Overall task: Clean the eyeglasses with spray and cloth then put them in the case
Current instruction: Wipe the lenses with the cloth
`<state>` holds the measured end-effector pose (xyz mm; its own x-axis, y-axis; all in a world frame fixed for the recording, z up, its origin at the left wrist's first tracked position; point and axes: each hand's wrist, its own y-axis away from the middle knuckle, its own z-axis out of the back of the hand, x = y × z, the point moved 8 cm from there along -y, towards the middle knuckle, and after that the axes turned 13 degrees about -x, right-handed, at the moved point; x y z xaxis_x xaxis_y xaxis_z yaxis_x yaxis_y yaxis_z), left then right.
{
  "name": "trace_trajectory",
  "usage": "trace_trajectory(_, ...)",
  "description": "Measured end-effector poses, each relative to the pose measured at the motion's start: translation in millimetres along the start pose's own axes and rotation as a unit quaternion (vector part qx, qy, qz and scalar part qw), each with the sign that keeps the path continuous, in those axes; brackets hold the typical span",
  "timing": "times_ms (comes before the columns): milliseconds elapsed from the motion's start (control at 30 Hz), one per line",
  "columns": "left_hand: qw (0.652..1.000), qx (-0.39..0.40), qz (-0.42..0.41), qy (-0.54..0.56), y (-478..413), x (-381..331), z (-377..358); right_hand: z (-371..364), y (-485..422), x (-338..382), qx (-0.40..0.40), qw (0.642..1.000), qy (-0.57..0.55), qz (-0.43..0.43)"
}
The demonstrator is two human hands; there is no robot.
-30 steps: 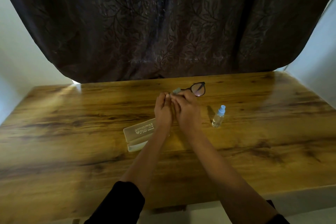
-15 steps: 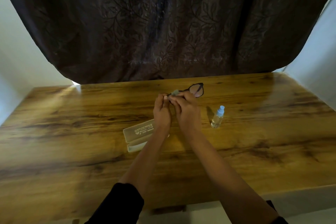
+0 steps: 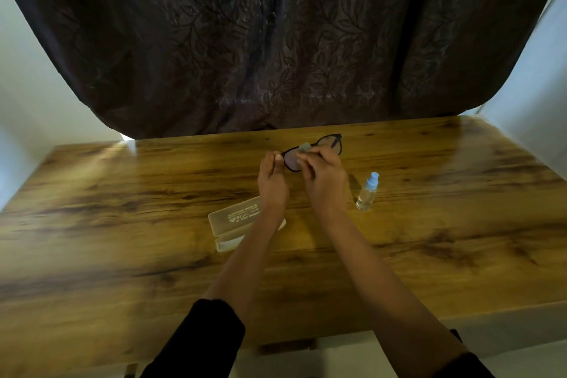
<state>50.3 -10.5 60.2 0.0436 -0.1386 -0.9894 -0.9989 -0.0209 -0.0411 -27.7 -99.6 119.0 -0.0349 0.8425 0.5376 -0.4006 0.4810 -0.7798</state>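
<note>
Black-framed eyeglasses are held above the wooden table, lenses facing me. My left hand pinches the left end of the frame. My right hand presses a small pale green cloth against the left lens near the bridge. The right lens stands free beyond my right hand. A clear spray bottle with a light blue cap stands upright just right of my right hand. The translucent glasses case lies open on the table under my left forearm, which hides its right end.
A dark leaf-patterned curtain hangs behind the table's far edge. Pale walls flank both sides. The table's near edge runs below my forearms.
My two hands have drawn slightly apart, baring the left lens that was hidden. The cloth now rests on that lens. Bottle and case have not moved.
</note>
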Motion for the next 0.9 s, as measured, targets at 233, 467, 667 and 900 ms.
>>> trace_trajectory(233, 1.000, -0.009, -0.020, -0.017, 0, -8, 10, 27, -19, -29, -0.053, 0.989, -0.050, -0.129)
trace_trajectory(467, 0.999, -0.039, -0.002, -0.001, -1, -10, 22, 45, -11, -34, -0.102, 0.988, -0.027, -0.116)
trace_trajectory(667, 0.999, -0.009, -0.041, -0.006, 2, -10, 14, 21, 1, -10, -0.039, 0.999, 0.034, -0.002)
trace_trajectory(900, 1.000, -0.009, 0.014, 0.014, 9, -2, 17, 33, -8, -34, -0.071, 0.995, 0.039, -0.054)
